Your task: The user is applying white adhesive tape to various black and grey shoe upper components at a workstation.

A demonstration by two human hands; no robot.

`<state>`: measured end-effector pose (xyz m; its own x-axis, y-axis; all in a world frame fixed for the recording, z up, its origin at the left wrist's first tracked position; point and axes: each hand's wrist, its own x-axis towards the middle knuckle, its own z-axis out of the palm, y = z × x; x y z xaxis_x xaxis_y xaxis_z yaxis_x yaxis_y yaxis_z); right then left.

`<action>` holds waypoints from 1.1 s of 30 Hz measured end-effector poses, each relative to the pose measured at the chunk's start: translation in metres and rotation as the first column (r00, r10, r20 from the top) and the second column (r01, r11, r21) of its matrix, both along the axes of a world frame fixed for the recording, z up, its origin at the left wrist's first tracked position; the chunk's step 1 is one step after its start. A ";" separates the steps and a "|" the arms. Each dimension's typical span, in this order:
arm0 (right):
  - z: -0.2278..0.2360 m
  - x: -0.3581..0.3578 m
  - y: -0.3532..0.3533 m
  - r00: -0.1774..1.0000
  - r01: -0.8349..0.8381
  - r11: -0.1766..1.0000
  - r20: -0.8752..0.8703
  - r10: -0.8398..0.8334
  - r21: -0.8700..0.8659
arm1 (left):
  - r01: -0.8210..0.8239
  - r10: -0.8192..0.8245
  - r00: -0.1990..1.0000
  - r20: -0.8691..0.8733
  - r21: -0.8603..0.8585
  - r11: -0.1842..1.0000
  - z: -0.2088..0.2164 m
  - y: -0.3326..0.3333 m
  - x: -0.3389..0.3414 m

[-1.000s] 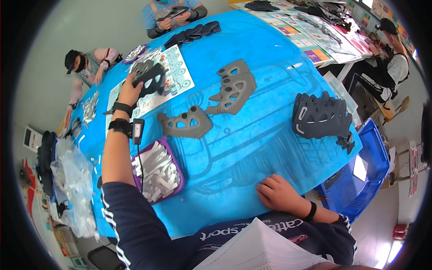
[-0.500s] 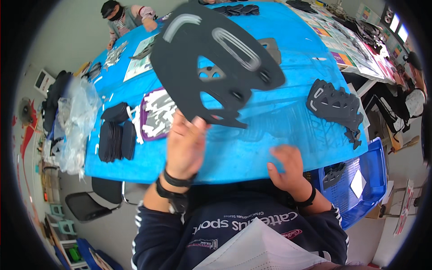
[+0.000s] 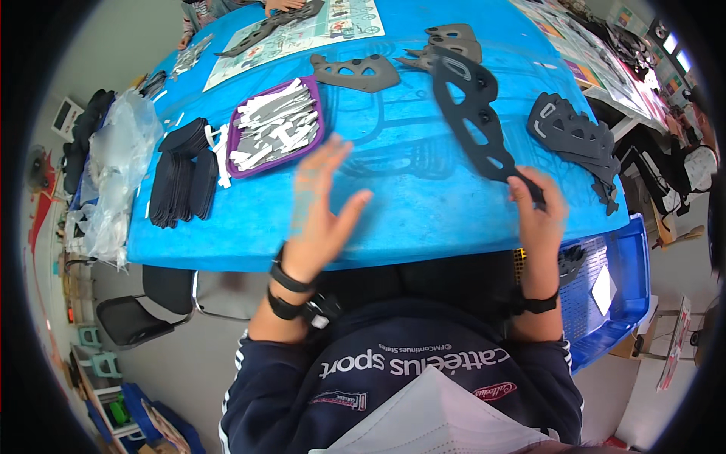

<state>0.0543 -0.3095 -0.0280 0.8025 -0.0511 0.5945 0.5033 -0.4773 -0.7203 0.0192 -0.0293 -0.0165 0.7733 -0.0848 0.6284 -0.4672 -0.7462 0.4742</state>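
Pinching the narrow end of a dark cut-out panel (image 3: 470,110), the right hand (image 3: 540,204) holds it over the blue table (image 3: 423,223), probably to leave its broader length unobstructed. The left hand (image 3: 318,219), fingers spread, grips nothing, near the purple tray (image 3: 234,141) of pale strips (image 3: 276,127). That tray and the panel stack (image 3: 572,136) flank the hands, presumably keeping pieces sorted and within reach.

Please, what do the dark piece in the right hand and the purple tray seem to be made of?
Dark piece: perhaps foam or rubbery sheet, matte; it looks thin and flat, with little shine.
Purple tray: probably moulded plastic, smooth; its colour is even and its corners rounded.
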 end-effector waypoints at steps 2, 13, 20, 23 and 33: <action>-0.002 0.011 -0.015 0.997 0.061 0.990 0.064 -0.053 -0.128 | -0.074 0.067 0.997 0.039 0.204 0.976 0.015 0.034 0.017; -0.029 0.028 -0.020 0.993 0.050 0.940 -0.116 -0.011 0.338 | 0.123 0.027 0.958 -0.285 0.494 0.861 0.031 0.004 0.164; -0.029 0.022 -0.024 0.977 0.085 0.897 -0.213 0.011 0.435 | -0.004 0.183 0.908 -0.378 0.427 0.904 -0.004 -0.064 0.276; -0.032 0.022 -0.026 0.975 0.068 0.876 -0.219 0.044 0.477 | -0.066 0.266 0.851 -0.452 0.411 0.909 -0.013 -0.076 0.314; -0.027 0.022 -0.026 0.968 -0.026 0.864 -0.203 0.146 0.503 | 0.078 0.112 0.826 -0.552 0.310 0.947 -0.025 -0.072 0.342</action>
